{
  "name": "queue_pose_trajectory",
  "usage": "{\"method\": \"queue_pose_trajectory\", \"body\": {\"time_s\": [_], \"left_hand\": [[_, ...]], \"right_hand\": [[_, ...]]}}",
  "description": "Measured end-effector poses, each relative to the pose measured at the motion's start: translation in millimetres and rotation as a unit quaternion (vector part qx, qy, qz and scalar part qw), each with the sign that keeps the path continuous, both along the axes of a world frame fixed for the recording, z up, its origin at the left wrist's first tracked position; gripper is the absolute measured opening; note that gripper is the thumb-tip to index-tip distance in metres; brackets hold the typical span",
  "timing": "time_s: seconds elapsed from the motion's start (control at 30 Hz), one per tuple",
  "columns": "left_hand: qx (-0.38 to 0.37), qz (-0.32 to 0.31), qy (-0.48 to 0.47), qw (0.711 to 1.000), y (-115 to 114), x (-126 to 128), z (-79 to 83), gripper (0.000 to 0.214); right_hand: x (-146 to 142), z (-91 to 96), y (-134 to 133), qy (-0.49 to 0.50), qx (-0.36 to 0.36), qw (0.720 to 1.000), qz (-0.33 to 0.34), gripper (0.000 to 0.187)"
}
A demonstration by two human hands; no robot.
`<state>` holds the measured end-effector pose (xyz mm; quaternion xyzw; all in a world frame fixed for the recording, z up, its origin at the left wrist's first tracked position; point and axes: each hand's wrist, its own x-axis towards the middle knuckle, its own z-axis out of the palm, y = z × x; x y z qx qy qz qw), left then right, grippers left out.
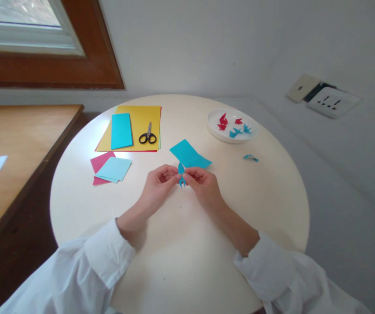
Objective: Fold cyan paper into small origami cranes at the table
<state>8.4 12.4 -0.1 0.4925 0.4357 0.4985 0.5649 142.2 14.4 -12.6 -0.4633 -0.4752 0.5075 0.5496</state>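
Between my two hands is a small folded blue paper figure [181, 169], pointed at the top and split into two thin tips below. My left hand [161, 181] pinches its left side between thumb and fingers. From the right, my right hand [203, 183] pinches the other side the same way. Just beyond my fingertips a blue paper sheet [187, 152] lies on the table, its near edge partly hidden by the figure and my right hand. A thin twisted blue paper strip [250, 158] rests farther right.
A white plate [212, 126] holds several red and blue folded paper figures. Black-handled scissors [148, 135] and a blue paper rectangle [121, 131] lie on yellow sheets [141, 114]. Pink squares [102, 160] and pale blue squares [115, 168] sit left on the round table [180, 270].
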Motion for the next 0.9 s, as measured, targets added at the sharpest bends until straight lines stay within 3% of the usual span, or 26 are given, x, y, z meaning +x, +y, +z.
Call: {"method": "queue_pose_trajectory", "body": {"time_s": [0.37, 0.9], "left_hand": [[0.01, -0.03, -0.002, 0.999, 2.5, -1.0, -3.9, 0.016], [0.064, 0.022, 0.102, 0.992, -2.8, 1.9, 6.6, 0.014]], "right_hand": [[6.0, -2.9, 4.2, 0.016, -0.026, 0.999, 0.039, 0.023], [-2.0, -0.6, 0.3, -0.032, 0.055, 0.998, 0.009, 0.014]]}}
